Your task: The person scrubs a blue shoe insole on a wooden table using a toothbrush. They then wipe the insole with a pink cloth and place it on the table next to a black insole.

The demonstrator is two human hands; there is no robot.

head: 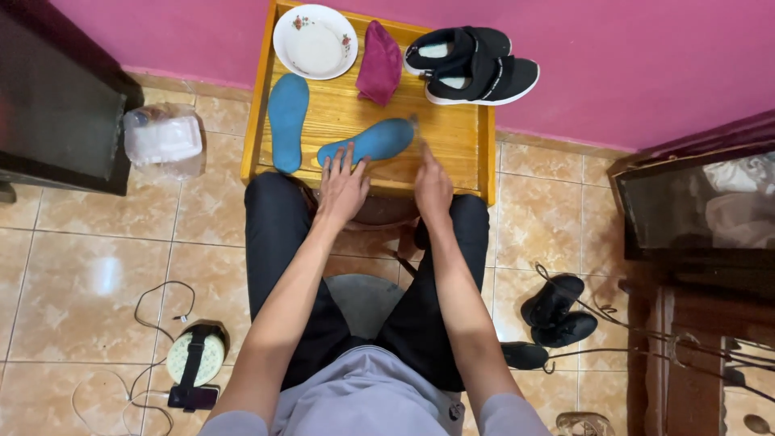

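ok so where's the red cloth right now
In the head view the red cloth lies at the far edge of the wooden table, between the white bowl and the black shoes.

Dressed pretty plain here. Light grey short-sleeved top, soft lilac tint to it, sleeves ending well above the elbows, so both forearms bare all the way down. Dark trousers, near black, fairly slim cut, smooth fabric with no visible pattern or stripes. No watch, no bracelet, no rings to make out on the left hand or the right hand. No gloves either. Feet hidden under the desk, so footwear impossible to tell.
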